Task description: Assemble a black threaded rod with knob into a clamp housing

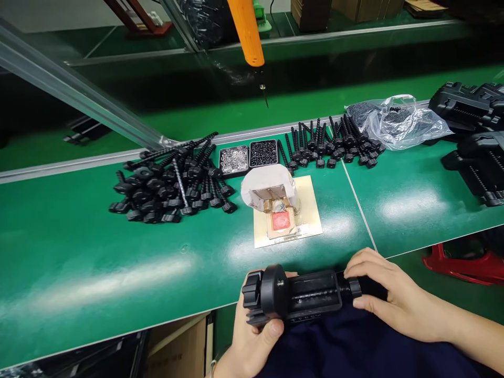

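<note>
Dark blue cloth [354,352] fills the bottom edge of the view, and just above it both hands grip a black plastic assembly [303,299] lying sideways at the near edge of the green workbench [98,262]. Under its round-headed end sits the left hand [252,336], fingers curled up around the underside and the thumb [271,328] pressed against the lower front; the fingers behind the part are hidden. From the other side the right hand [388,294] is closed over the narrow end, fingertips bent down onto the knurled collar [354,287], so what lies under the palm cannot be seen. A threaded rod seems to run along the open middle of the assembly, though the detail is dim.

Farther up the bench, a cream fixture pad [287,215] carries a taped block with a red patch, well apart from the hands. Behind it stand two small trays [249,156], one of bright bits and one of dark bits too small to name. A heap of black knobbed screws [169,181] lies to the left, a neater row of them [326,142] to the right, beside a crumpled clear bag [401,123]. Black housings [472,136] are stacked at the far right, cut off by the frame. An orange powered screwdriver [248,37] hangs over the trays, its top out of view.

Bare green surface stretches wide to the left of the hands and between them and the pad. A red stool [460,265] shows below the bench's right edge.
</note>
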{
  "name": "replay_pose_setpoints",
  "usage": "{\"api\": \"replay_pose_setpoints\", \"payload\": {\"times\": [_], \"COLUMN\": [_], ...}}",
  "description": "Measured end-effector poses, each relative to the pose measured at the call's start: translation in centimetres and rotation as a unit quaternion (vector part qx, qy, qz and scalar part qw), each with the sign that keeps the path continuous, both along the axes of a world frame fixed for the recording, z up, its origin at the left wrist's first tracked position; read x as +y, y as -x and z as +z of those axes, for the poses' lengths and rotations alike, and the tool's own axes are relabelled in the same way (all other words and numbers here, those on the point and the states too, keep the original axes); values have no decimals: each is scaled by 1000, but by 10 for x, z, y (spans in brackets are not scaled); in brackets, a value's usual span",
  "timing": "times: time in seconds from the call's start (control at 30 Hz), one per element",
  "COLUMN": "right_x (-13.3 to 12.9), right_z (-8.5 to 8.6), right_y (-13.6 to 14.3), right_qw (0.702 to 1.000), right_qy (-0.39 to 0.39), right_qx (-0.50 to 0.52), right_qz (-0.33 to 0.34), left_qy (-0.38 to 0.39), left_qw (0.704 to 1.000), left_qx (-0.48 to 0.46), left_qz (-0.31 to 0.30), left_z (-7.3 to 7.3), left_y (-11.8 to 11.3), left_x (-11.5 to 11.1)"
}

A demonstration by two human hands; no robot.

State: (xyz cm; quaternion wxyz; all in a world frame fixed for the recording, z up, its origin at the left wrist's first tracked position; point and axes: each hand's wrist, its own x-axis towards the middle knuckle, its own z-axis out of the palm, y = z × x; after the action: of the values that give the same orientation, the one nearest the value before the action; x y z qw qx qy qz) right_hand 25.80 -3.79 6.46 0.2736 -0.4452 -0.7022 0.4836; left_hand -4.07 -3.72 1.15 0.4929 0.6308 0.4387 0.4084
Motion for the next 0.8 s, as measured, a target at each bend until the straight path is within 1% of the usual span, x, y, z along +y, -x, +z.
{"api": "replay_pose_setpoints", "payload": {"times": [0.07,0.1,0.2,0.33,0.43,0.53,0.67,0.77,0.8], "right_x": [0,-1,-1,-1,0,0,0,1,1], "right_z": [-1,-1,-2,-1,-1,-2,-3,-3,-3], "right_y": [0,0,0,1,1,2,3,4,4], "right_qw": [1000,1000,1000,1000,999,1000,1000,999,999], "right_qy": [-1,3,21,19,31,14,21,25,35], "right_qx": [-2,-7,-1,3,-1,7,19,18,12], "right_qz": [-24,-23,11,-14,15,-7,9,-29,-28], "left_qy": [-15,-21,-11,-2,-12,-22,-6,8,10], "left_qw": [1000,1000,1000,1000,999,1000,1000,1000,1000], "left_qx": [16,21,22,25,29,20,12,8,9], "left_qz": [-8,-6,-10,-1,-3,-5,-5,7,8], "left_z": [2,3,3,2,5,7,5,3,2], "left_y": [-1,-2,-3,-3,-3,-4,-4,-2,-1], "left_x": [2,2,2,1,3,5,3,1,1]}}
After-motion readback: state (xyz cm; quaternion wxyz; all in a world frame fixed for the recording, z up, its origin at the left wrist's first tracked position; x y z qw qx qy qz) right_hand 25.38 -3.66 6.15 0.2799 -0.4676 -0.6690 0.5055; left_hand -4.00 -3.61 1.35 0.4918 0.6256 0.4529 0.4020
